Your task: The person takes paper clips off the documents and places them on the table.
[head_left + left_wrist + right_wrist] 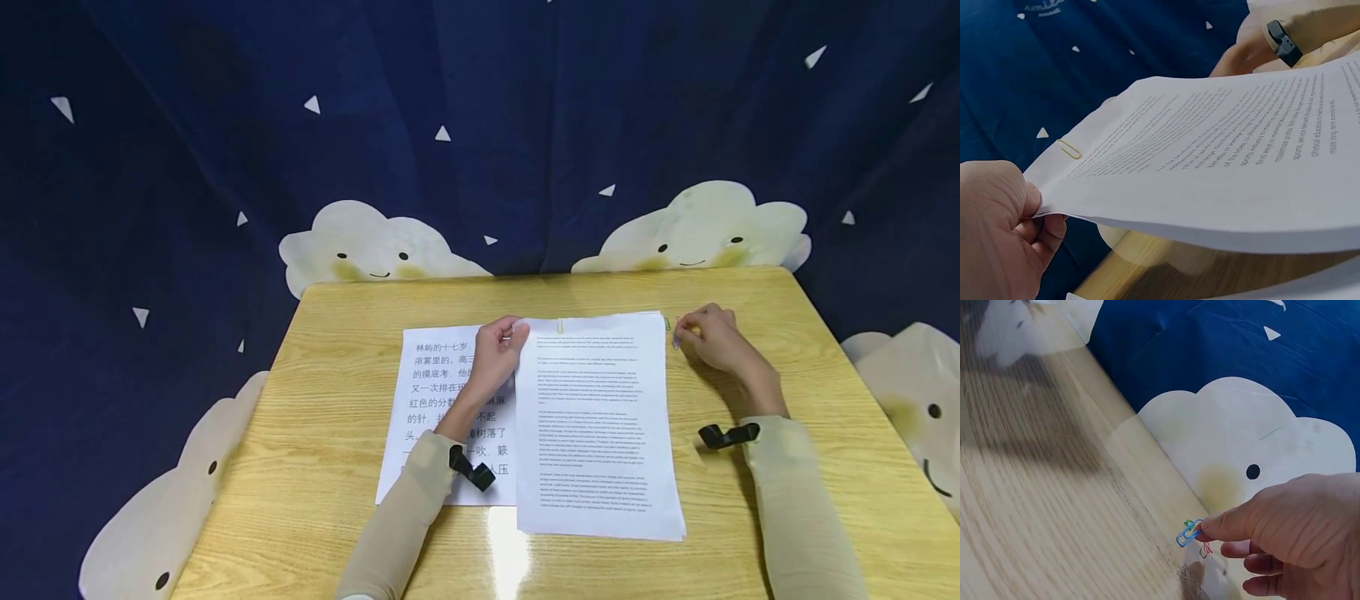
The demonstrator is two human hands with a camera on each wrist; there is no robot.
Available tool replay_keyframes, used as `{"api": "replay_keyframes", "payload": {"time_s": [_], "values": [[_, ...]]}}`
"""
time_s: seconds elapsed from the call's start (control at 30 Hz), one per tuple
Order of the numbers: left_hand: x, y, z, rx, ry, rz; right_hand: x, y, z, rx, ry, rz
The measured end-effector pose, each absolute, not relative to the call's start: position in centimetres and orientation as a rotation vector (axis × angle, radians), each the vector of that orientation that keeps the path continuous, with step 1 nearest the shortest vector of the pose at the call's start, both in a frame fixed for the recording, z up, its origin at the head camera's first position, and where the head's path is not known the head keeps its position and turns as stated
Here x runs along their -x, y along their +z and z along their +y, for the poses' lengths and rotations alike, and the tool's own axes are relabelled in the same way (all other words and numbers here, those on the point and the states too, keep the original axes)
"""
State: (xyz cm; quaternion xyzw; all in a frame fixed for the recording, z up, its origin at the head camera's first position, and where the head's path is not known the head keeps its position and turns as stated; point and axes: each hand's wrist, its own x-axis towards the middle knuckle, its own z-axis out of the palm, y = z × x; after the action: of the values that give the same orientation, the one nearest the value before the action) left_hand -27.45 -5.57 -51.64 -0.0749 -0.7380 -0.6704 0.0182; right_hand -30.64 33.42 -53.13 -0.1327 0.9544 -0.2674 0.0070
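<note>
My left hand (495, 354) pinches the upper left corner of a stack of printed sheets (592, 417), thumb on top and fingers beneath. In the left wrist view that side of the stack (1210, 194) is lifted off the table. A yellow paper clip (559, 326) sits on its top edge. Right of the stack, my right hand (712, 337) pinches a blue paper clip (1186, 536) between thumb and finger. A green paper clip (667, 323) lies by the stack's upper right corner. Close under my right fingers a pink clip (1206, 550) shows; whether it is held, I cannot tell.
A sheet with large Chinese print (431, 400) lies on the wooden table (300, 467), partly beneath my left forearm and the stack. Behind the table's far edge hangs a dark blue curtain (525, 167) with white clouds and small triangles.
</note>
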Motion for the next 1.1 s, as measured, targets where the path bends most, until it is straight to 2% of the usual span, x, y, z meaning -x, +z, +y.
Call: {"api": "replay_keyframes", "payload": {"time_s": [1.1], "values": [[27.49,-51.83,-5.65,0.258,-2.093,-2.283,30.57,-53.32,33.20,0.333,-0.857,2.936]]}}
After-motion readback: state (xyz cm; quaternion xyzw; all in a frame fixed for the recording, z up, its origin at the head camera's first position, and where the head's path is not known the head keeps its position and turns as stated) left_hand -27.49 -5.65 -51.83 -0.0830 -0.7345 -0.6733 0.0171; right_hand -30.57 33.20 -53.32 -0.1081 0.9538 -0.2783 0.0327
